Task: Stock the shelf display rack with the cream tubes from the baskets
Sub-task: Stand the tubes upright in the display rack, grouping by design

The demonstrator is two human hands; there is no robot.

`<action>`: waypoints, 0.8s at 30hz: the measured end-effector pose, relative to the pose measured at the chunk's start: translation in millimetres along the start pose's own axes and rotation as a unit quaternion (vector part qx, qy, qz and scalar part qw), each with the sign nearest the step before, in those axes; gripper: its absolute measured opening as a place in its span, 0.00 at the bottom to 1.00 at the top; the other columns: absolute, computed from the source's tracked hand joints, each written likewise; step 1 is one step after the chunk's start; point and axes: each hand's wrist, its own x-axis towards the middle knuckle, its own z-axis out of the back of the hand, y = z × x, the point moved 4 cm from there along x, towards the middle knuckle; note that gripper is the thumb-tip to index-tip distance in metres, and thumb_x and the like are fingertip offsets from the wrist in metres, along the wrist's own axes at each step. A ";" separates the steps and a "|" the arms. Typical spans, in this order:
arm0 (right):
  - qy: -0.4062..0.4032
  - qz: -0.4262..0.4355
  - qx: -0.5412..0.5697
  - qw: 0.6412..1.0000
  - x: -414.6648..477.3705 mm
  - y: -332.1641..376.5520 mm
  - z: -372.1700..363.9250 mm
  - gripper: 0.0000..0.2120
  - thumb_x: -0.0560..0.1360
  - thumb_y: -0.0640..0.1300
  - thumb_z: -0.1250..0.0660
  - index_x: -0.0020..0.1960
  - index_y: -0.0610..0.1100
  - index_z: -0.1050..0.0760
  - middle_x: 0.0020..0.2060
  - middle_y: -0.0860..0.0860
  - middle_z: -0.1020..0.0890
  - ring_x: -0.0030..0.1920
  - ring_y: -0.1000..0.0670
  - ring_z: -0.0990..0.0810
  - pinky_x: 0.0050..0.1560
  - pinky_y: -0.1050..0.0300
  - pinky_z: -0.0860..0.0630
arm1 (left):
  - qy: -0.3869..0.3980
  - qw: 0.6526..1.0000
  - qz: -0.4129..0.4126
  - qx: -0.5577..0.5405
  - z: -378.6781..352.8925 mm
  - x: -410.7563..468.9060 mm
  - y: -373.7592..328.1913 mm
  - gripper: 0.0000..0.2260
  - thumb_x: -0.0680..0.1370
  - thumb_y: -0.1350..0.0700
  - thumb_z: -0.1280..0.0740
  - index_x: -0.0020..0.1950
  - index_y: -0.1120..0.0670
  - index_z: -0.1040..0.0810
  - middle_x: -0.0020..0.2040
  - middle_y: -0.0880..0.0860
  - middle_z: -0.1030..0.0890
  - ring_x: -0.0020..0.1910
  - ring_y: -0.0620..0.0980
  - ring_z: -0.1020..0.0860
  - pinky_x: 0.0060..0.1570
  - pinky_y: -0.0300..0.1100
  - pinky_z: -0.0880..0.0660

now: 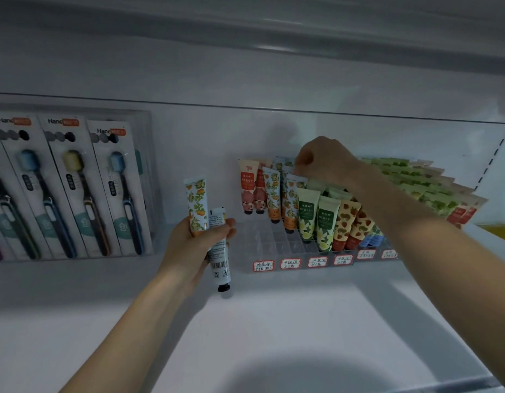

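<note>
Right hand [325, 163] pinches an orange-blossom cream tube [289, 199] into the clear tiered plastic rack [262, 239], risking toppled neighbours [271, 194]; left hand [194, 245], fingers [229, 224] clamped, holds two spare tubes [220, 251] that might slip.

Dim, flat, cool grey-blue light. Big round soft shadow at bottom centre of white shelf [274, 321]; fainter shadow on back panel [188, 143] above right hand [322, 161]. Whole frame soft, slightly smeared; upper shelf underside [274, 38] most blurred. Wide-angle bending at edges: toothbrush packs [64, 188] tilt, panel seam bows.
</note>
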 end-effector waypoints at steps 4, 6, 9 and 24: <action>-0.065 0.053 0.106 0.991 -20.9 23.9 0.6 0.08 0.76 0.43 0.35 0.51 0.41 0.21 0.47 0.49 0.19 0.47 0.52 0.22 0.50 0.61 0.27 | -0.024 0.999 0.003 -0.029 -0.7 -2.2 -3.7 0.07 0.75 0.65 0.33 0.47 0.54 0.23 0.41 0.51 0.19 0.40 0.47 0.21 0.44 0.41 0.24; -0.040 0.078 0.140 0.986 -34.9 35.9 -12.8 0.08 0.76 0.44 0.34 0.50 0.41 0.20 0.46 0.49 0.18 0.45 0.52 0.21 0.47 0.62 0.25 | -0.033 0.999 -0.004 -0.039 0.7 -2.0 -7.2 0.06 0.74 0.65 0.33 0.46 0.54 0.23 0.39 0.50 0.20 0.40 0.47 0.22 0.44 0.42 0.25; -0.010 0.094 0.195 0.976 -47.8 46.6 -31.4 0.09 0.76 0.45 0.35 0.47 0.40 0.19 0.41 0.48 0.17 0.41 0.51 0.19 0.42 0.65 0.26 | -0.017 1.000 -0.014 -0.022 0.9 -2.5 -9.8 0.04 0.74 0.64 0.33 0.47 0.56 0.23 0.39 0.51 0.19 0.38 0.46 0.20 0.39 0.40 0.22; 0.126 0.150 0.333 0.922 -58.8 51.3 -30.4 0.04 0.76 0.40 0.35 0.43 0.46 0.24 0.37 0.57 0.23 0.35 0.65 0.24 0.38 0.72 0.28 | 0.081 0.989 0.035 -0.119 -16.8 -8.3 -5.3 0.13 0.69 0.56 0.33 0.49 0.64 0.24 0.44 0.61 0.17 0.42 0.56 0.18 0.42 0.44 0.20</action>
